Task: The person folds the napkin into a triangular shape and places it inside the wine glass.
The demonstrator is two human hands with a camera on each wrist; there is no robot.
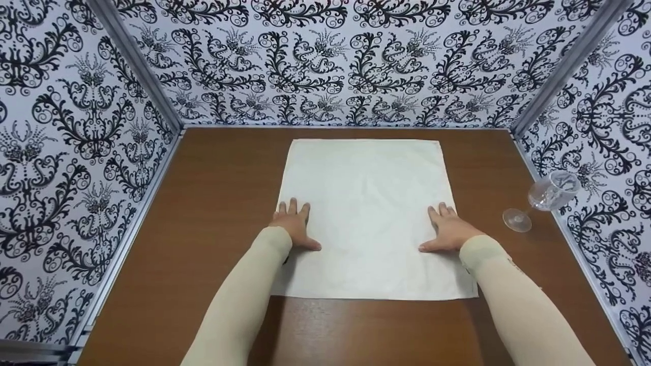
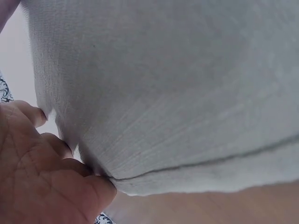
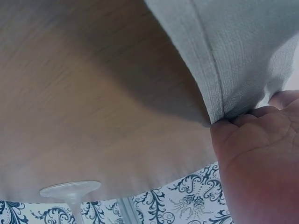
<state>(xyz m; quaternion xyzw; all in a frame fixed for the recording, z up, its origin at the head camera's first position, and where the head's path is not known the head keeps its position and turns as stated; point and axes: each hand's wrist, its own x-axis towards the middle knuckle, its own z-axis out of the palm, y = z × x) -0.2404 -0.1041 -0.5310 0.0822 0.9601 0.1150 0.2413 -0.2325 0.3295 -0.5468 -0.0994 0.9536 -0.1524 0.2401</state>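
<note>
A square white cloth lies spread on the brown table, with a few faint creases and a stitched hem. My left hand rests on its left side, palm down, fingers extended forward and thumb out toward the middle. On the opposite side, my right hand touches the cloth in the same way. In the left wrist view, the fingertips press on the cloth near its hem. The right wrist view shows the fingers against the cloth's hemmed edge. Neither hand grips anything.
A clear wine glass stands upright on the table's right side, beyond my right hand. Its round foot appears in the right wrist view. Patterned wall panels enclose the brown table at the back and sides.
</note>
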